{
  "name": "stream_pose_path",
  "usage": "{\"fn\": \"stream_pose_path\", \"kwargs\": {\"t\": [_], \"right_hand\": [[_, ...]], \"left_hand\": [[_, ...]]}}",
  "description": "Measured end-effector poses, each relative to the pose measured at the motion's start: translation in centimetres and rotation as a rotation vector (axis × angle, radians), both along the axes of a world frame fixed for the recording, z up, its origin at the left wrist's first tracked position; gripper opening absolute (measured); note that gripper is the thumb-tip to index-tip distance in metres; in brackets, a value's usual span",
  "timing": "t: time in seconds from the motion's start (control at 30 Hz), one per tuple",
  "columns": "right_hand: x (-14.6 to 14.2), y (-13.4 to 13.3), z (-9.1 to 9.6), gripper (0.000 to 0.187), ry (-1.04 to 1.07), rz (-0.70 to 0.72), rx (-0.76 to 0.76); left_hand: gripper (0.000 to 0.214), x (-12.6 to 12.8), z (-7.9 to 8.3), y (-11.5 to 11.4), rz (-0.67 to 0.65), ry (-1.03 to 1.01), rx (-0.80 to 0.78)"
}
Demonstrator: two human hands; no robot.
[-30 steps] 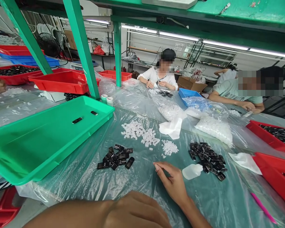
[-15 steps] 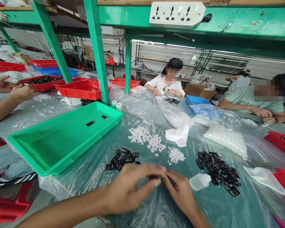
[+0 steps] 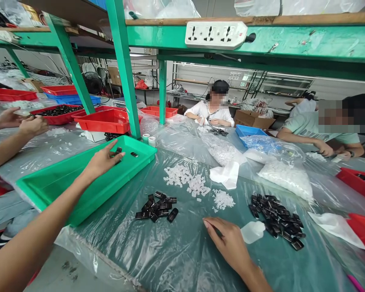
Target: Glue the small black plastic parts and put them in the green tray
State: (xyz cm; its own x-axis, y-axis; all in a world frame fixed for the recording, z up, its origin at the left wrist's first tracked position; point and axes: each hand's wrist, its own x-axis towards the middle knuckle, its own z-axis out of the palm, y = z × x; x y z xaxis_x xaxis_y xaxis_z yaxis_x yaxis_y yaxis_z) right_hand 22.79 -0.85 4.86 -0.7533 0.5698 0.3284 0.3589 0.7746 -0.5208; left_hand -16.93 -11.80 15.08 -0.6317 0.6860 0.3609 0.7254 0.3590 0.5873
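My left hand (image 3: 101, 162) reaches over the long green tray (image 3: 48, 182), with a small black plastic piece (image 3: 118, 150) between its thumb and fingers. Close by in the tray lies another black piece (image 3: 134, 154). My right hand (image 3: 229, 241) rests on the plastic-covered table, its fingers loosely bent and apart, with nothing visible in them. Beside it stands a white translucent bottle (image 3: 252, 232), lying on its side. A small pile of black pieces (image 3: 155, 207) sits left of that hand, and a larger black pile (image 3: 276, 219) to its right. Small white pieces (image 3: 185, 176) are heaped beyond.
A finer white heap (image 3: 223, 199), a white cloth (image 3: 225, 175) and a bag of white pieces (image 3: 287, 176) lie farther back. Green shelf posts (image 3: 123, 69) rise behind the tray. Co-workers sit across the table; another person's hands (image 3: 33, 123) work at far left.
My left hand has left my right hand and moved left over the green tray with a black piece. My right hand has stayed nearly in place. The view has tilted slightly upward.
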Motion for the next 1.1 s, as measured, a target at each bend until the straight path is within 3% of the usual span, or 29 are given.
{"fn": "stream_pose_path", "kwargs": {"t": [0.13,0.23,0.33,0.43,0.53,0.73,0.97,1.03,1.1], "right_hand": [[-0.1,-0.1,0.2,0.026,-0.004,0.005,0.009],[-0.1,0.0,0.1,0.026,-0.005,0.013,0.011],[-0.1,0.1,-0.1,0.026,-0.038,0.025,-0.001],[0.2,0.5,-0.4,0.025,-0.059,0.039,0.018],[0.6,0.7,-0.4,0.024,-0.041,0.046,0.095],[1.4,0.1,1.2,0.026,0.004,0.062,0.235],[3.5,0.1,4.0,0.037,0.244,0.043,0.448],[4.9,0.1,4.4,0.034,0.326,-0.045,0.509],[6.5,0.3,4.3,0.025,0.447,-0.262,0.527]], "left_hand": [[0.063,1.9,-0.8,-0.1,-0.093,0.130,-0.112],[0.050,5.6,-2.2,0.5,-0.271,0.244,-0.128],[0.035,9.6,-4.2,1.8,-0.542,0.207,-0.251],[0.027,12.4,-6.1,3.5,-0.584,0.175,-0.277],[0.024,13.6,-7.2,4.7,-0.580,0.101,-0.283],[0.019,14.4,-7.1,5.0,-0.612,-0.179,-0.215],[0.052,18.2,-7.0,6.0,-0.784,-0.815,-0.111],[0.055,19.2,-7.1,6.3,-0.804,-0.935,-0.086],[0.051,20.1,-7.0,6.5,-0.819,-1.056,-0.062]]}}
